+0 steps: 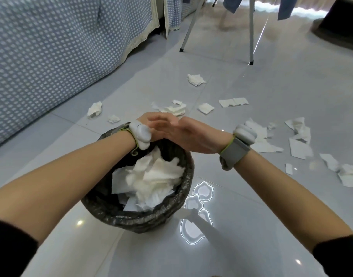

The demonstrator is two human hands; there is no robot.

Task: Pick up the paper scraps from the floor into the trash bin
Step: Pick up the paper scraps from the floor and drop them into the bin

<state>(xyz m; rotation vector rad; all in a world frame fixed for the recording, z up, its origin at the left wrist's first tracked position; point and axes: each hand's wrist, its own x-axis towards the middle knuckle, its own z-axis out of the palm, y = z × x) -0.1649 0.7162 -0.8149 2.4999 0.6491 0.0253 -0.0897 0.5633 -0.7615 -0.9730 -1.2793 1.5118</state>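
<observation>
Both hands, left point(151, 124) and right point(193, 136), meet open and empty over the bin point(111, 206). Beyond that grip, scraps point(196, 79) litter the floor point(251, 80): light, limp, best pinched mid-crumple.

White paper scraps point(297, 136) litter the floor; more fill the black-lined trash bin point(183, 188).

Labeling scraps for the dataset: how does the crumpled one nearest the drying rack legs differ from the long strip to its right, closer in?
The crumpled scrap is balled up and stands off the floor; the long strip lies flat. The crumpled scrap is compact and roundish; the strip is elongated, with a crease across it. The crumpled scrap lies farther from the trash bin. Both are white paper, still on the floor.
</observation>
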